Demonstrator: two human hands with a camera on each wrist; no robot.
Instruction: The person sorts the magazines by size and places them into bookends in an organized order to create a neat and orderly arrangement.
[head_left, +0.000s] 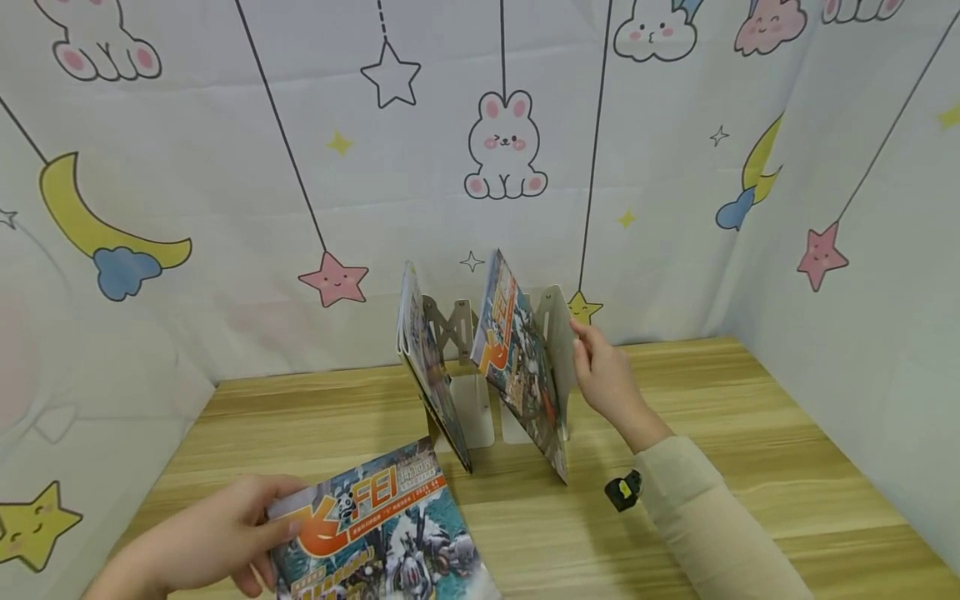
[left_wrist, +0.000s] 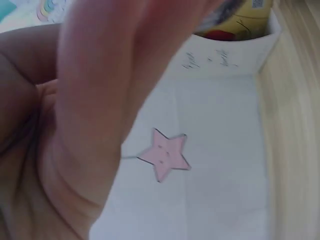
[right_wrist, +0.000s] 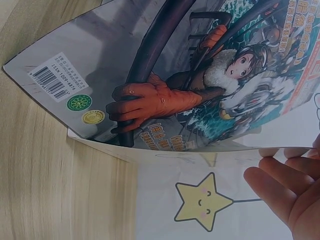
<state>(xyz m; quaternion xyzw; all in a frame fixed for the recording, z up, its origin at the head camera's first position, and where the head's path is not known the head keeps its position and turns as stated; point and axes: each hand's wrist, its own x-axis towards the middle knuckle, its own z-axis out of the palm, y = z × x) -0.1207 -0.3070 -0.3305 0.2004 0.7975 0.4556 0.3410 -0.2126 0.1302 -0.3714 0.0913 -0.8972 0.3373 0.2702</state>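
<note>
At the front left, my left hand grips a magazine by its left edge, thumb on the cover. Ahead stands a white expandable bookend with a folding metal lattice at its back. My right hand pinches the upper outer edge of its right panel. One magazine leans inside against that panel; its barcode and illustrated cover show in the right wrist view. More magazines lean at the left end. In the left wrist view, the left fingers hide the held magazine's edge.
A small black object with a yellow mark lies beside the right sleeve. The wood-grain table meets a white cloth backdrop printed with stars, moons and rabbits at the back and sides.
</note>
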